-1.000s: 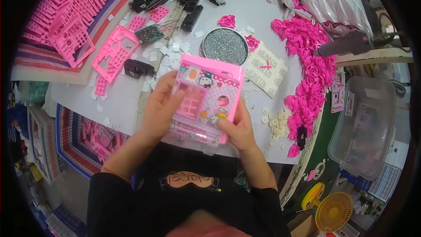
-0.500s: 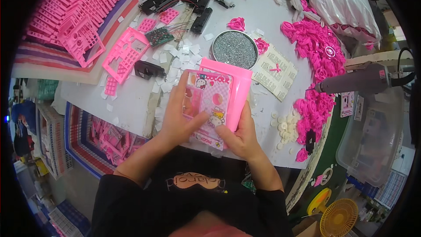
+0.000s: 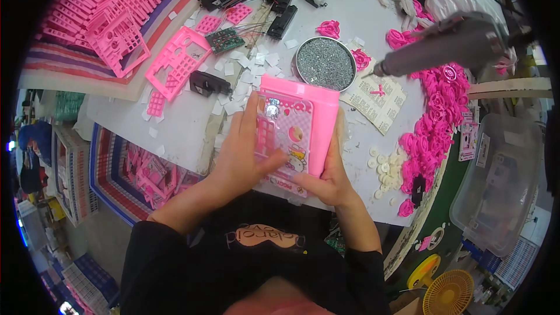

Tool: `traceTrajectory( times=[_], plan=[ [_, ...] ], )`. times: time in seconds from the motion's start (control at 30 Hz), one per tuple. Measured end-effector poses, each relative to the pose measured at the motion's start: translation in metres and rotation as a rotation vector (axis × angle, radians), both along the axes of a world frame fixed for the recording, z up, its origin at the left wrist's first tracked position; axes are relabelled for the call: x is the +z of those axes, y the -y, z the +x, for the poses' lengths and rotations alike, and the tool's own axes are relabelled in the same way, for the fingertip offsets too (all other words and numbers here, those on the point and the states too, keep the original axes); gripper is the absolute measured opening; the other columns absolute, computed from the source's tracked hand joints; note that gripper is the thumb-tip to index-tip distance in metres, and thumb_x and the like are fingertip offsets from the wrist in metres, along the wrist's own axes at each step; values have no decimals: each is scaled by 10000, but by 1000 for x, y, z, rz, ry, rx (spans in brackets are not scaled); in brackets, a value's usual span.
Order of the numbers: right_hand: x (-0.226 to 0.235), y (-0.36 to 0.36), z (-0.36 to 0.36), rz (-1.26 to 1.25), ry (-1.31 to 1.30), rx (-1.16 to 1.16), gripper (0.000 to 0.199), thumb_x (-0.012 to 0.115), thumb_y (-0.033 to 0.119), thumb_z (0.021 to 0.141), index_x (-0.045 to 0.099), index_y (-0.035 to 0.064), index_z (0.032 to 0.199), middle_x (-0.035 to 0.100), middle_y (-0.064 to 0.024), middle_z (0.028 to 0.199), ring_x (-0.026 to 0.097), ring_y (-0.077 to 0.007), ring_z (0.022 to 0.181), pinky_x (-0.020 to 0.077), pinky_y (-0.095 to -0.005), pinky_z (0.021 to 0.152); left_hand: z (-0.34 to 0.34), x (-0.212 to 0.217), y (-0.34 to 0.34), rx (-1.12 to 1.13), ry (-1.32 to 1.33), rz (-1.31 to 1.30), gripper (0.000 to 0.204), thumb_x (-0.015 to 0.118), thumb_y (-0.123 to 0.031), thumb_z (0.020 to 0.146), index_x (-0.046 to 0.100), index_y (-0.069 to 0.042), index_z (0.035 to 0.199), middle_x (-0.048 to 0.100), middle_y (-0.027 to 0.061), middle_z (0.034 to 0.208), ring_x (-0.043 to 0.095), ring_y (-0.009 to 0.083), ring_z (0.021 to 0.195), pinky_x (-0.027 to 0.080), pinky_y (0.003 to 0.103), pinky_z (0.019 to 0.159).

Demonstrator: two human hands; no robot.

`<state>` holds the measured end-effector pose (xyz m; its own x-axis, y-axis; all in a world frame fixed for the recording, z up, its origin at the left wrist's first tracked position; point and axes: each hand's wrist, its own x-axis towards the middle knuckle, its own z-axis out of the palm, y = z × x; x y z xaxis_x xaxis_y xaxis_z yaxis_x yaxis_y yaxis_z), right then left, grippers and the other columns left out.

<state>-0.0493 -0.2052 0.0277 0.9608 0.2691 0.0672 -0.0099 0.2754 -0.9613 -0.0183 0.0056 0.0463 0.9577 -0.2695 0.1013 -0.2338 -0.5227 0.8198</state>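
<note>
So both hands are wrapped around one pink toy box [image 3: 294, 134] held right over the near edge of the white surface [image 3: 181, 122], just in front of the person's chest. The left hand [image 3: 242, 151] grips its left side with the thumb across the printed front, and the right hand [image 3: 329, 175] cups the lower right corner from underneath. Not much free room on that side, since small white chips [image 3: 236, 90] are scattered right up to the box, too many to count. A bit further out sits one round tin of silvery bits [image 3: 325, 63], plus one black block [image 3: 209, 83] and one green circuit board [image 3: 224, 39]. To the right there's one grey power screwdriver [image 3: 443, 44] hanging over a long pile of pink flower pieces [image 3: 434, 122]. Far left, stacked pink grid frames [image 3: 111, 20] run past the edge.
</note>
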Motion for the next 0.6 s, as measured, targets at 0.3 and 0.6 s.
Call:
traceTrajectory(
  times=[0.3,0.6],
  plan=[
    [-4,-9,-3,-12,23,-10,899,770,90,833,231,-28,1543,443,-136,1421,476,-229,1303,412,-389,1083,5,15,-10,-25,-30,108,1135,838,-341,769,147,41,1583,470,209,1185,487,339,1029,426,423,900],
    [-1,-7,2,275,-227,-10,855,708,14,857,220,14,1559,476,-130,1436,492,-221,1319,428,-400,1092,14,4,0,-43,104,93,989,781,-305,845,193,25,1569,524,217,1224,554,348,1112,456,439,971]
  ],
)
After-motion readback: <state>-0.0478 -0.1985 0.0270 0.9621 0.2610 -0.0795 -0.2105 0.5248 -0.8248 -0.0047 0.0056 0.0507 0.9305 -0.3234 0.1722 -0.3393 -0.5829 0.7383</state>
